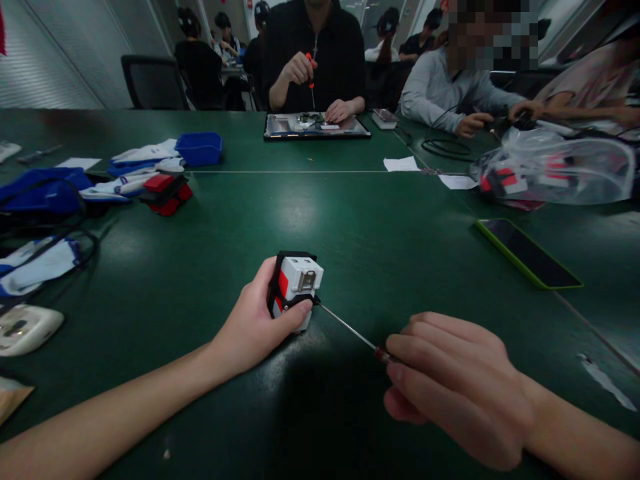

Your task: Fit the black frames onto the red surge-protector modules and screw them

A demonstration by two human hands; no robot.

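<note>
1 white, red and black block point(306, 270) is clasped in left fingers point(294, 317); right fingers point(440, 350) enclose a screwdriver point(350, 328).

Screwdriver handle point(383, 355) mostly out of sight

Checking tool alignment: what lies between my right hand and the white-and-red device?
A metal screwdriver shaft runs along that stretch, head view.

One view here, and we're up at the wearer's head, facing forward and tipped down across the green counter point(350, 220)! Right hand point(455, 380) looms large and close at lower right; left hand point(253, 323) sits a touch farther out, near the middle. Past them, the far edge, a person point(343, 57) facing us, and the room behind up top.
</note>
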